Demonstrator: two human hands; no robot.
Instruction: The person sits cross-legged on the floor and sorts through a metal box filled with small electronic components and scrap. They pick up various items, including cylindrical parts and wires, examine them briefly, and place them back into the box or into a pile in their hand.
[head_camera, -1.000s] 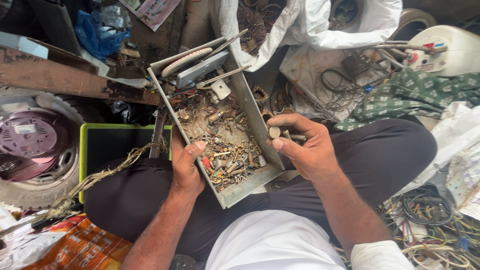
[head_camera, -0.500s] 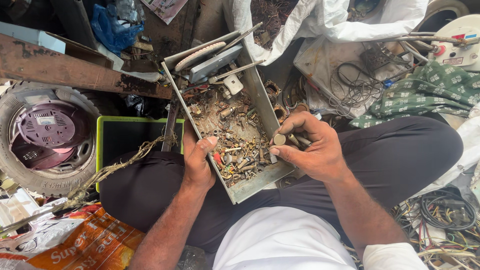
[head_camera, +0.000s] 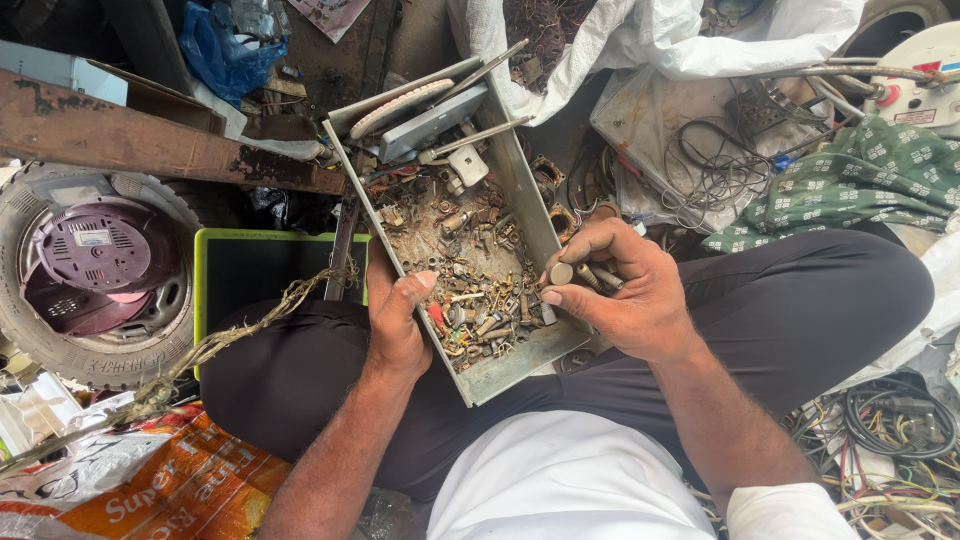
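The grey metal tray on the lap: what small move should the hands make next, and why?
Probably the right hand should drop its small round metal pieces aside. It pinches them beside the grey metal tray, which the left hand grips at its edge while many small scrap parts remain inside.

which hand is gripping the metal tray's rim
The left hand: its thumb hooks over the metal tray's left rim. The right hand instead pinches small metal pieces at the right side.

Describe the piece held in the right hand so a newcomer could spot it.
A long grey metal tray of small scrap parts rests on the seated person's lap. At its right rim, the right hand pinches a short metal cylinder, round-ended, grey, lifted clear of the heap.
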